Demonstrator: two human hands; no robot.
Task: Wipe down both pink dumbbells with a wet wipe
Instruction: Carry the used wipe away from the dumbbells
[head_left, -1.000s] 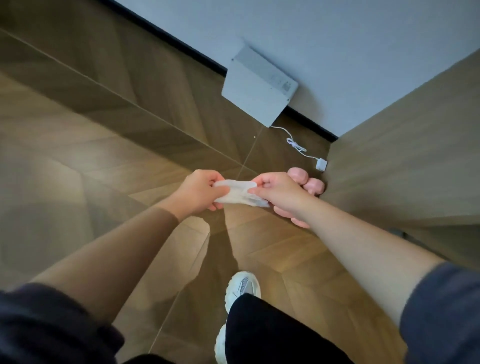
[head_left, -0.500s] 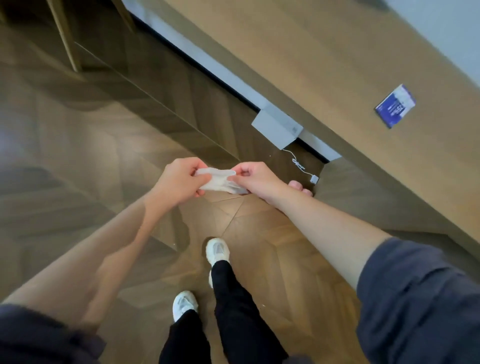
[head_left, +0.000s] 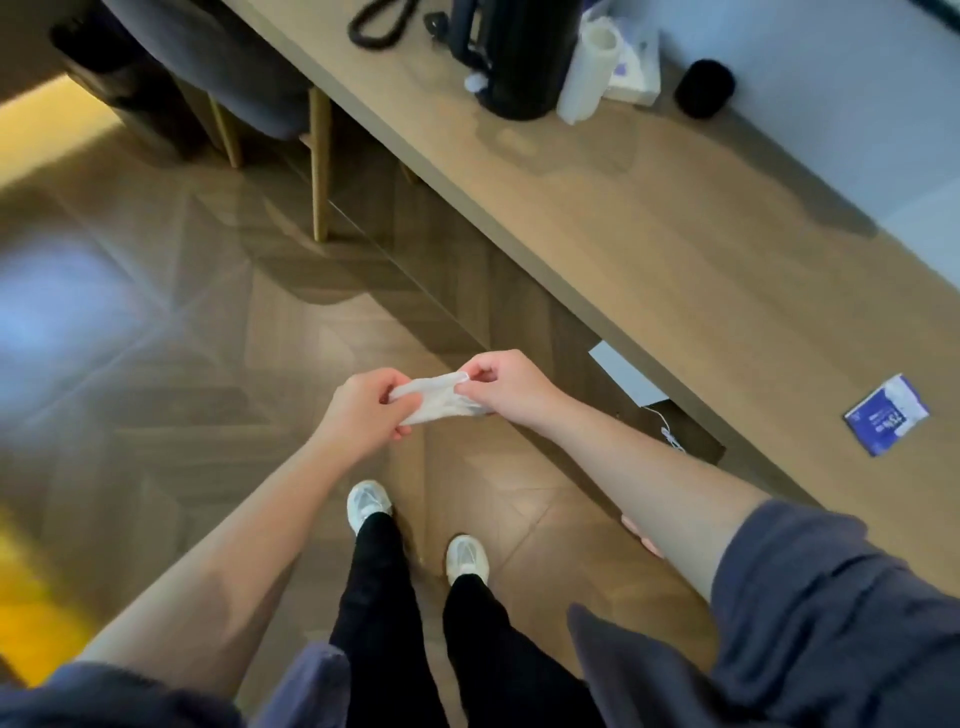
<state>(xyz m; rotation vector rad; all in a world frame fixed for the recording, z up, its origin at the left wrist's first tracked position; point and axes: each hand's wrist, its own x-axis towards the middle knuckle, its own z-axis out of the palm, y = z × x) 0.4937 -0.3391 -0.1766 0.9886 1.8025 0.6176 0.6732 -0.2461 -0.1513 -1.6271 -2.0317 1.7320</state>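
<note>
Wet wipe (head_left: 441, 404) is spanning left to right between left grip (head_left: 363, 410) and right grip (head_left: 506, 389), each pinching an end; pink dumbbells (head_left: 649, 550), mostly hidden, are lying nearer, beside the right forearm.

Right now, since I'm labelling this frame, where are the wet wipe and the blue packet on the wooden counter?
wet wipe (head_left: 436, 401): head view, on its stretched white middle.
blue packet (head_left: 885, 418): head view, on the middle of its printed face.

The left hand (head_left: 363, 410) and right hand (head_left: 506, 387) are pinching a crumpled wet wipe (head_left: 439, 401) between them above the wooden floor (head_left: 156, 364), while a blue packet (head_left: 885, 415) is lying on the bench (head_left: 675, 234) at right.
</note>
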